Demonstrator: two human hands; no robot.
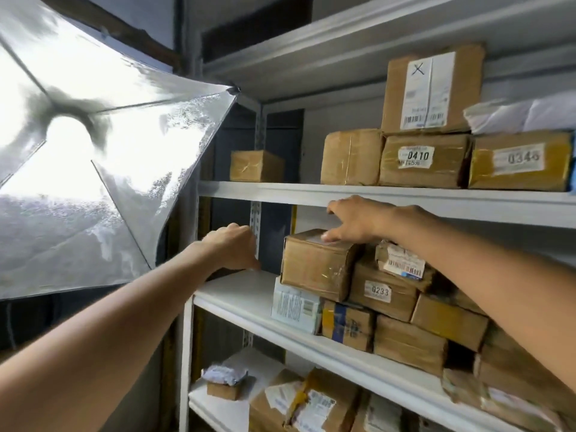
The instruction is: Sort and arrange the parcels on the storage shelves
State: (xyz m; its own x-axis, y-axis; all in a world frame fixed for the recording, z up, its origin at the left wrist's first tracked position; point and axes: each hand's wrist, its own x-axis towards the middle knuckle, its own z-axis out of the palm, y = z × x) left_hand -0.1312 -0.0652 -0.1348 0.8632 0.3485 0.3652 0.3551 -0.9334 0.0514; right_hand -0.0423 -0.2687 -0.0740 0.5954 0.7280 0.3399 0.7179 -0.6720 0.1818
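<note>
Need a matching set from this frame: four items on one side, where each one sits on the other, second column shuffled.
Items:
1. parcel 0410
2. parcel 0233
3. right hand
4. left hand

Places:
A. at the bare left end of the middle shelf
B. on the upper shelf, under the X-marked box
C. fingers on top of the taped brown box
D. on the middle shelf, in the stack right of the taped brown box

Pairs: 1-B, 2-D, 3-C, 4-A
</note>
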